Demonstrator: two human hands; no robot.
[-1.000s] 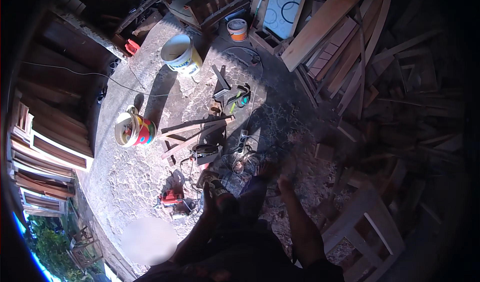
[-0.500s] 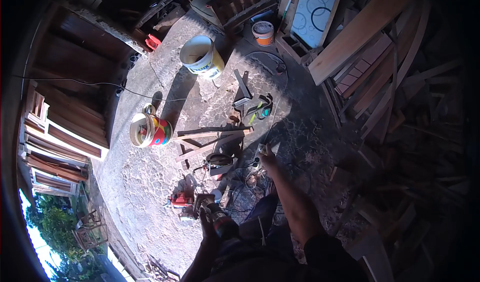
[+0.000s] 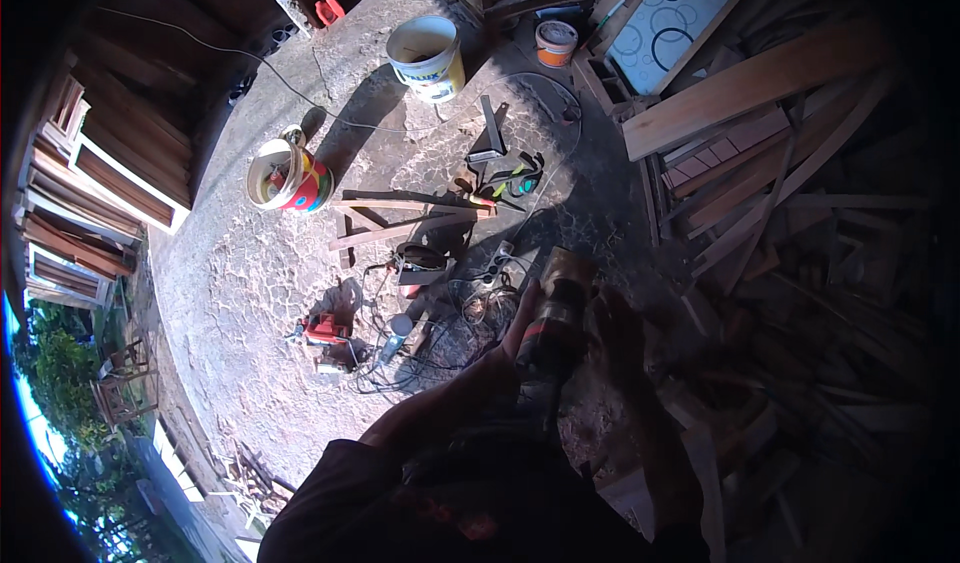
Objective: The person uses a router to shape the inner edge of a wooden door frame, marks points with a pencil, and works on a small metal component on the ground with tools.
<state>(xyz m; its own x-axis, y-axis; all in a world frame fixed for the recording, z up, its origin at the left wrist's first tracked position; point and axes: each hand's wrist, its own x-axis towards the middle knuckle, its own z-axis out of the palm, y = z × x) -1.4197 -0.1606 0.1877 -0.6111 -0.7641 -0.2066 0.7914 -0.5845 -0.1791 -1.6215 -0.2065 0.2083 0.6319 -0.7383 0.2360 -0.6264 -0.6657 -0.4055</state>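
My left hand (image 3: 522,325) is closed around a trim router (image 3: 555,321), a dark, cylindrical power tool with a red band and a base plate at its far end. The tool is held above the floor in front of my body, and a cord trails from its near end. Close by its right side is my right hand (image 3: 618,331), fingers stretched out; in the shadow I cannot tell whether they touch the router. Just beyond the tool, a power strip (image 3: 497,259) with plugs and tangled cords lies on the floor.
Left on the floor are a red power tool (image 3: 325,330), a grey-blue tool (image 3: 397,333), a circular saw (image 3: 418,261) and wooden strips (image 3: 410,225). Farther off stand a white bucket (image 3: 428,63), a colourful bucket (image 3: 290,175) and an orange pail (image 3: 555,43). Planks (image 3: 745,93) pile up at the right.
My right hand has left the power strip and come back beside the router. My left hand has carried the router rightward to the front of my body. The view has shifted too.
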